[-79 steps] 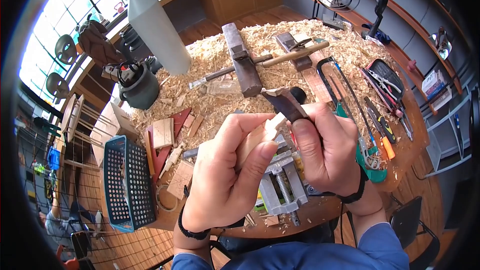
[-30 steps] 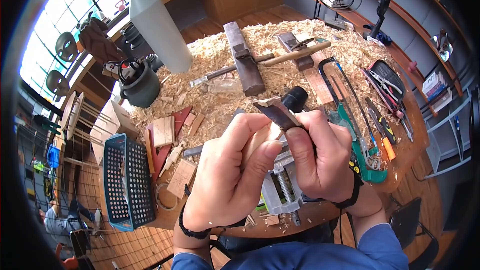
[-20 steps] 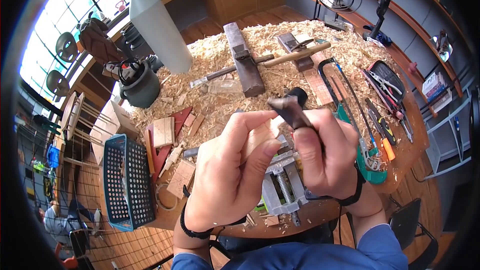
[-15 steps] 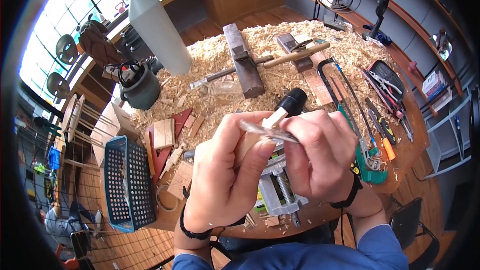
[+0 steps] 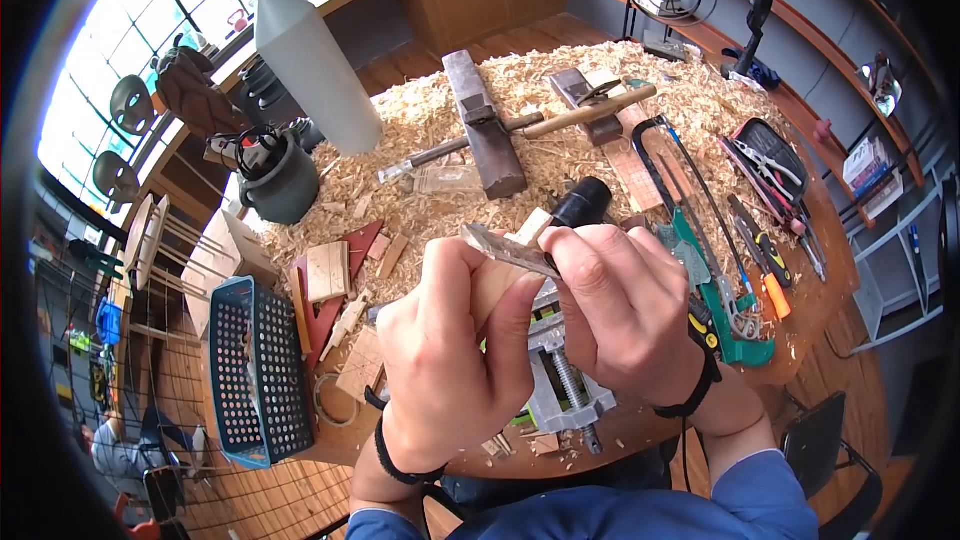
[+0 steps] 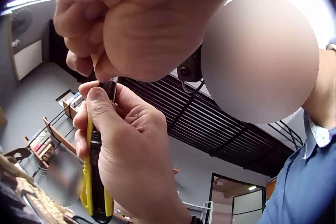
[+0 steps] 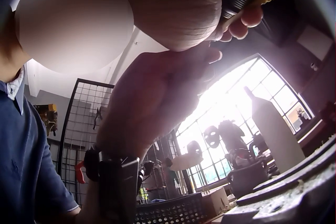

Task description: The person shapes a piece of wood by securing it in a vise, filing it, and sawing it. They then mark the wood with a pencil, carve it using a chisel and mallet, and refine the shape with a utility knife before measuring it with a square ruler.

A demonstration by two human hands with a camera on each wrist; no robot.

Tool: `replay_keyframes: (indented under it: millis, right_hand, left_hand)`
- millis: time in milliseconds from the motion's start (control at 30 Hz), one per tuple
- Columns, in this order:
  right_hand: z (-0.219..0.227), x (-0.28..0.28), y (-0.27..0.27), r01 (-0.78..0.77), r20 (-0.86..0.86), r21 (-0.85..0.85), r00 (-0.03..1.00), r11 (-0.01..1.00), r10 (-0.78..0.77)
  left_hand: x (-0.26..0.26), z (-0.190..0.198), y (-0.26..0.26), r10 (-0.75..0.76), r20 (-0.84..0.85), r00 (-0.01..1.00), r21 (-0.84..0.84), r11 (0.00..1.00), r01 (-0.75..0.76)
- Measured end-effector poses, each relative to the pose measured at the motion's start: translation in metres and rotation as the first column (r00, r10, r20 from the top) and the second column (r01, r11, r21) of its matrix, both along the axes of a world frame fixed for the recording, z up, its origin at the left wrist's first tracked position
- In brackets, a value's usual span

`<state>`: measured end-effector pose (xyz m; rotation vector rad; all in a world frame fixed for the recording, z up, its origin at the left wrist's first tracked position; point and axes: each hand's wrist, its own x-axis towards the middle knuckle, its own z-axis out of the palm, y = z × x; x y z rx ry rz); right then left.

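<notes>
In the head view, my left hand (image 5: 440, 340) grips a pale, narrow piece of wood (image 5: 533, 225) between thumb and fingers, its far end poking out past the blade. My right hand (image 5: 632, 308) holds a utility knife, whose wide blade (image 5: 508, 249) lies across the wood and points left toward the left forefinger. The knife's yellow and black handle (image 6: 88, 184) runs down along the right palm in the left wrist view. Both hands are close together above a grey metal vise (image 5: 568, 380), which they partly cover.
Wood shavings (image 5: 410, 110) cover the table's far half. Two hand planes (image 5: 485, 130), a hammer and a black-headed tool (image 5: 583, 200) lie there. A hacksaw (image 5: 705, 210) and pliers are at right; a blue perforated basket (image 5: 258, 370) stands left. A tall pale bottle (image 5: 315, 70) stands behind.
My right hand has turned the knife, so its dark, raised blade now lies flatter across the wood, catching light. Both hands have shifted slightly left, showing more of the black-headed tool behind.
</notes>
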<state>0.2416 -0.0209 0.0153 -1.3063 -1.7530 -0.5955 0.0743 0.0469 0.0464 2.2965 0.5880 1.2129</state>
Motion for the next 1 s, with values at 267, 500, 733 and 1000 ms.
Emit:
replay_keyframes:
  millis: [267, 500, 733, 1000]
  right_hand:
    - [-0.002, -0.005, 0.004, -0.026, -0.147, 0.073, 0.988, 0.997, 0.036]
    - [0.013, 0.007, -0.007, 0.004, -0.601, -0.050, 0.798, 0.999, -0.034]
    - [0.021, 0.006, -0.018, -0.219, -0.555, -0.178, 0.827, 0.959, 0.086]
    - [0.019, 0.003, -0.015, -0.264, -0.544, -0.167, 0.828, 0.950, 0.135]
  left_hand:
    - [0.007, -0.012, 0.002, -0.083, 0.095, 0.992, -0.078, 0.993, 0.091]
    - [-0.007, 0.001, -0.002, -0.132, 0.160, 0.978, -0.436, 0.880, 0.190]
    - [-0.006, 0.005, -0.006, -0.148, 0.106, 0.983, -0.420, 0.890, 0.179]
    - [-0.003, 0.001, -0.007, -0.150, 0.084, 0.985, -0.416, 0.893, 0.172]
